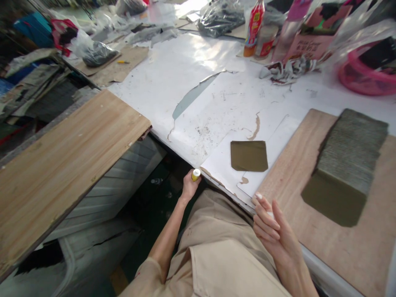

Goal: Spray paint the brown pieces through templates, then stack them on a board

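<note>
My left hand [189,186] is closed round a small yellow bottle [195,176] with a white top, by the table's front edge. My right hand [275,231] is beside the lower left corner of a plywood board, its fingers curled loosely and the thumb pointing up. A bit of something white shows between those fingers, too small to name. On the white-covered table [192,136] lies one flat olive-brown piece [249,156] with cut corners. A thick stack of similar pieces [346,165] leans over on the plywood board [287,181] to the right.
Another wooden board [74,165] extends at left, with a dark gap between it and the table. At the back stand a red and yellow bottle [255,27], a glass jar [266,41], a pink box [309,47] and a pink basket [355,80]. Plastic bags [221,18] lie farther off.
</note>
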The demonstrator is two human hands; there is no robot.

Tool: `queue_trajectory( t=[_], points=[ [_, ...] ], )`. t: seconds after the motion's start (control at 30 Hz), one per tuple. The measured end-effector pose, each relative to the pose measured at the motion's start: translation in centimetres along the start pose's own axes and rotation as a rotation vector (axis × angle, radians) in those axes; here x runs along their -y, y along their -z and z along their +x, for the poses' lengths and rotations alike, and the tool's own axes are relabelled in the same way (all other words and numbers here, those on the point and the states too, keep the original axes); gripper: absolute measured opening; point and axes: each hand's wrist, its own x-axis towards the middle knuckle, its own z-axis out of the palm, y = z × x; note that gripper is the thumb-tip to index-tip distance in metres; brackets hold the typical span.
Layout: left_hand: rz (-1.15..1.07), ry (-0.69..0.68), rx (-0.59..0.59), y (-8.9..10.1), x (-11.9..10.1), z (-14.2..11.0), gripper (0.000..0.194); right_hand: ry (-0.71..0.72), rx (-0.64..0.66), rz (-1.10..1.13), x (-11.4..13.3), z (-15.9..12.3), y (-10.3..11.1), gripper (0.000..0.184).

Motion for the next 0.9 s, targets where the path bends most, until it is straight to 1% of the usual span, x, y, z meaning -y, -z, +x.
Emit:
queue_trajectory(
  t=[0.1, 0.17, 0.27, 0.37, 0.4, 0.53, 0.67, 0.8, 0.9],
  points=[
    [0.017, 0.002, -0.129, -0.7, -0.2, -0.5, 0.01, 0.0, -0.007, 0.019, 0.0, 0.1, -0.1, 0.022],
    [0.03, 0.001, -0.153, -1.0, -0.3, -0.6, 0.009, 0.0, -0.013, 0.028, 0.0, 0.1, -0.1, 0.021],
    [0.063, -0.003, -0.162, -0.8, -0.3, -0.5, 0.009, 0.0, -0.017, 0.034, 0.0, 0.2, 0.0, 0.021],
    [0.094, -0.016, -0.248, -0.5, -0.1, -0.3, 0.009, 0.019, -0.026, 0.049, 0.0, 0.2, 0.1, 0.021],
    [0.097, -0.026, -0.255, -0.5, 0.0, -0.3, 0.009, 0.025, -0.029, 0.054, 0.0, 0.2, 0.1, 0.021],
    [0.088, -0.066, -0.192, -1.1, 0.3, -0.4, 0.01, 0.019, -0.017, 0.044, 0.0, 0.3, 0.1, 0.019],
    [0.086, -0.074, -0.278, -1.7, 0.4, -0.6, 0.007, 0.023, -0.008, 0.048, 0.0, 0.3, 0.2, 0.019],
    [0.088, -0.094, -0.246, -1.6, 0.3, -0.5, 0.01, 0.018, 0.0, 0.058, 0.0, 0.4, 0.1, 0.019],
    [0.09, -0.092, -0.308, -1.6, 0.4, -0.3, 0.012, 0.021, 0.004, 0.056, -0.1, 0.4, 0.1, 0.019]
  ],
)
